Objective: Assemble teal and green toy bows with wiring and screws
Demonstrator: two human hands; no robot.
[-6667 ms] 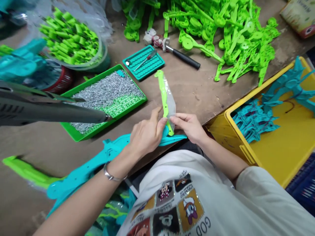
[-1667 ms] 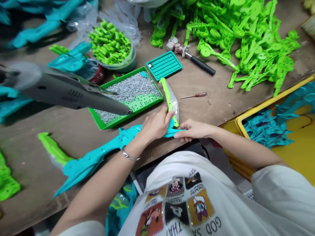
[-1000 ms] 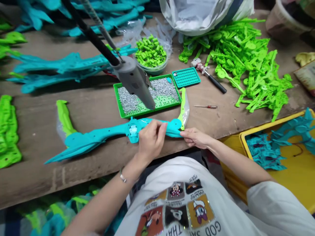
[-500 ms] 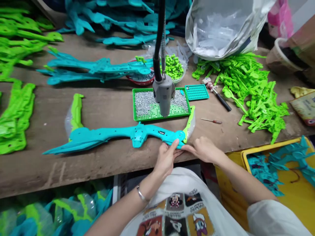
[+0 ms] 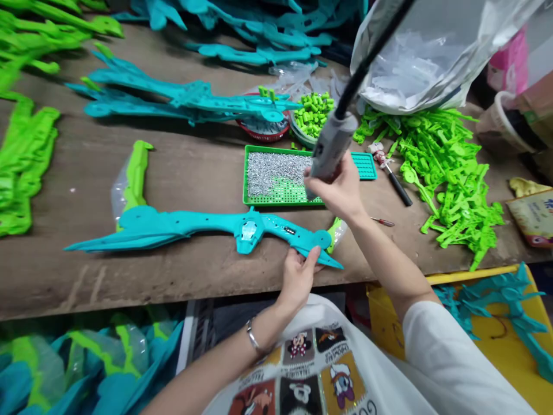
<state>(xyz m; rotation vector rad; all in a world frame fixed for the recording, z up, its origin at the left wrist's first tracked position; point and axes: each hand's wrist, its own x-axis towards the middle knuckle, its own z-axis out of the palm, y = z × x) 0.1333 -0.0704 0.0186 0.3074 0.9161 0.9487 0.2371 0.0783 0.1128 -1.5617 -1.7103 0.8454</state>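
Both grips are closed: the left hand (image 5: 299,278) pinches the blue bow-shaped piece (image 5: 211,222), the right hand (image 5: 344,187) holds the grey tool (image 5: 333,141). It is probably above the green tray (image 5: 246,176).

green tray (image 5: 280,202) partly behind right hand (image 5: 344,188)

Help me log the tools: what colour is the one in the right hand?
The tool is grey; the head view, the only one, shows it.
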